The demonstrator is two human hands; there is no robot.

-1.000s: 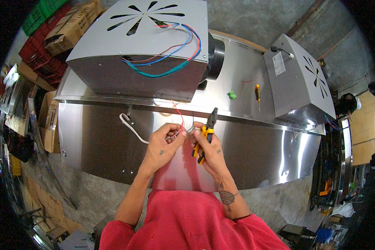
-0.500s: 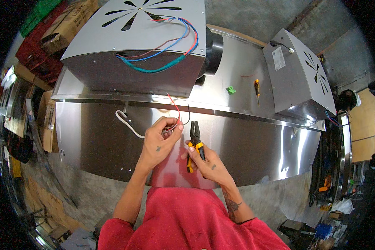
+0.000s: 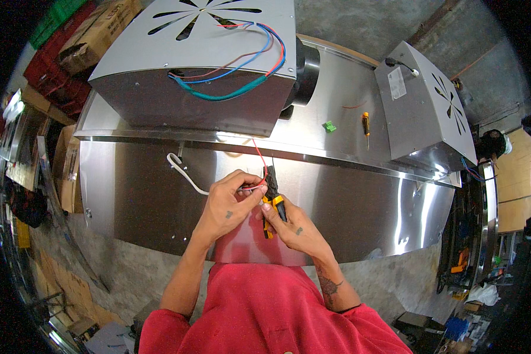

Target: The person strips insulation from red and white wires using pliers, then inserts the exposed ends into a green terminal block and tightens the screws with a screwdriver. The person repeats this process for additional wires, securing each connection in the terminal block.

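Observation:
In front of my body, over the shiny steel panel, my left hand [image 3: 230, 200] pinches the end of a white cable [image 3: 187, 182]. A thin red wire [image 3: 259, 153] and a dark one stick up from its fingertips. My right hand [image 3: 294, 226] is wrapped around combination pliers with yellow and black handles [image 3: 279, 207]. Their dark jaws [image 3: 271, 179] point away from me, right beside the left fingertips and the wires. Whether the jaws touch a wire cannot be made out. The cable trails left to a hole in the steel panel [image 3: 141, 177].
A large grey metal box [image 3: 189, 106] with a bundle of coloured wires [image 3: 242, 88] stands beyond my hands. Another grey box [image 3: 422, 112] sits at the right. Between them lie a green connector [image 3: 330, 126], a screwdriver [image 3: 366, 127] and a wire scrap [image 3: 353, 107]. Cardboard boxes [image 3: 100, 38] are stacked far left.
The pliers have moved slightly left, up against the left fingertips and wires. My left hand has shifted a little right with the wires. Their jaws now overlap the wires in view.

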